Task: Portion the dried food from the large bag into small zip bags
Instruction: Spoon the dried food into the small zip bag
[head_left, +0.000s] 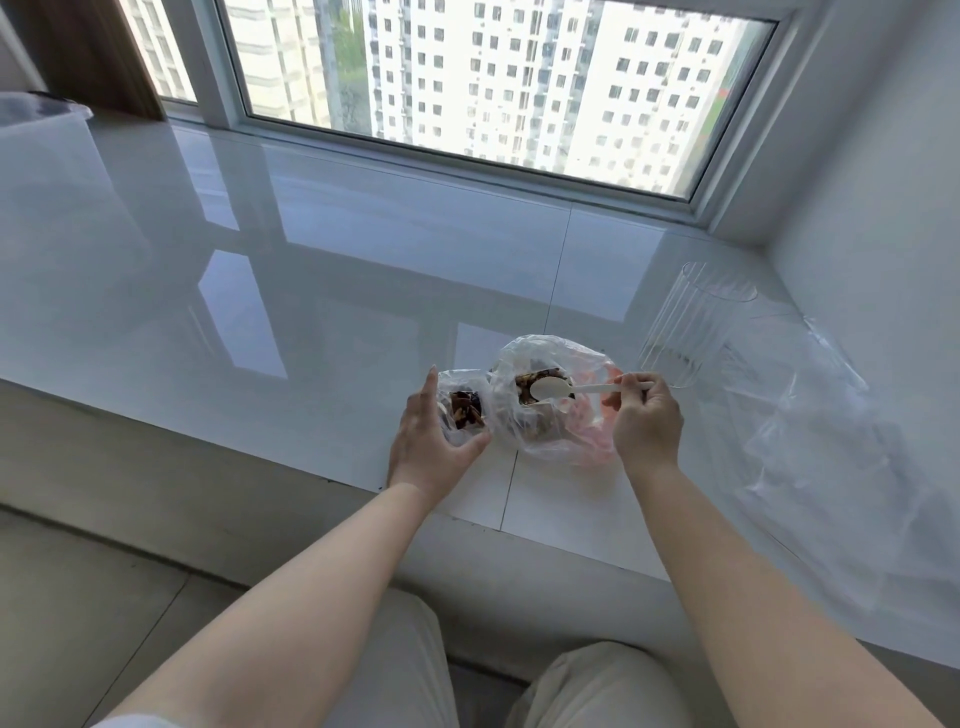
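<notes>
A large clear plastic bag with brown dried food and some pink print sits on the glossy white sill. My right hand pinches the handle of a white plastic spoon, whose bowl hovers over the food in the bag's mouth. Just left of it stands a small clear zip bag with some dark dried food inside. My left hand cups that small bag from its left side, thumb under its front and fingers straight along its side.
A clear ribbed plastic cup leans at the right, beside loose clear plastic bags spread toward the right wall. A pale container stands at the far left. The window runs behind the sill. My knees are below the sill's front edge.
</notes>
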